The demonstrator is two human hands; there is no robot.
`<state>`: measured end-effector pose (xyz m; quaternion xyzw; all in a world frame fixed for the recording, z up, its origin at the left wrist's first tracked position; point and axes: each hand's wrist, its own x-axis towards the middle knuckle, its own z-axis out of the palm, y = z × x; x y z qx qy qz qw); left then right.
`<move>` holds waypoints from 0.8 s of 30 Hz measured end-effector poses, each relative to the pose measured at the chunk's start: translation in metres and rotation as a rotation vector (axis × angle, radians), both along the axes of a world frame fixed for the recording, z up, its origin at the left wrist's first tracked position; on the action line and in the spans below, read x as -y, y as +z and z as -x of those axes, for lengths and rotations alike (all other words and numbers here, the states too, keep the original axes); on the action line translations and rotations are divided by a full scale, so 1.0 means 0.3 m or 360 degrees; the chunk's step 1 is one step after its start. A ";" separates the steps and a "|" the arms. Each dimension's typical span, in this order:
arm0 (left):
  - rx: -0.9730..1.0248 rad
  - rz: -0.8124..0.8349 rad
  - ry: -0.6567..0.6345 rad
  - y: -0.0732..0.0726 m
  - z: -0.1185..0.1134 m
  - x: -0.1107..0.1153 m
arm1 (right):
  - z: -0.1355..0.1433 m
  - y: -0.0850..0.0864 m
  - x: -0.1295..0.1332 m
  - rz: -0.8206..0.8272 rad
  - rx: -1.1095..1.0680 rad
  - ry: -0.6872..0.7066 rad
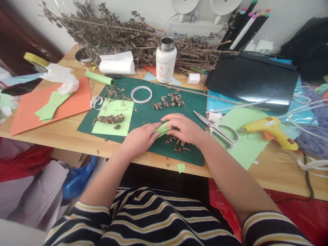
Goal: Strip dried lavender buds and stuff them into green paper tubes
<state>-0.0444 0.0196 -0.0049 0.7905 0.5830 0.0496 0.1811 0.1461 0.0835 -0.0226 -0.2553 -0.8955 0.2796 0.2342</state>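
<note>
My left hand (pixel 142 138) and my right hand (pixel 180 128) both hold a small rolled or folded piece of green paper (pixel 162 129) over the green cutting mat (pixel 143 116). Each hand has its fingers closed round one end of the paper. Dried leaves (pixel 180 145) lie under and beside my right hand, with more leaf bits (pixel 174 99) farther back on the mat. Left of my hands, a light green sheet (pixel 110 130) bears a clump of dried plant (pixel 110 119). Behind it lies a white tape ring (pixel 141 94).
A white bottle (pixel 166 63) stands open behind the mat, before a pile of dried branches (pixel 115 34). Scissors (pixel 217 131) and a yellow glue gun (pixel 271 130) lie to the right. Orange paper (pixel 53 106) and a green paper tube (pixel 99 78) are on the left.
</note>
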 end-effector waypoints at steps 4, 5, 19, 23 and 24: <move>-0.0344 -0.0089 -0.0044 0.002 -0.003 -0.008 | 0.008 -0.010 -0.002 0.0041 0.0006 -0.0033; -0.0359 -0.0110 -0.0066 0.000 -0.001 -0.010 | 0.010 -0.012 -0.002 0.0049 -0.0008 -0.0046; 0.0149 -0.0063 -0.0134 0.013 0.041 -0.009 | 0.036 -0.030 0.002 0.0065 -0.0102 -0.0055; 0.0325 -0.0106 -0.0121 -0.003 0.045 -0.001 | 0.035 -0.026 0.002 0.0112 -0.0169 -0.0102; 0.0348 -0.0105 -0.0108 -0.009 0.047 0.002 | 0.035 -0.025 0.002 0.0126 -0.0174 -0.0114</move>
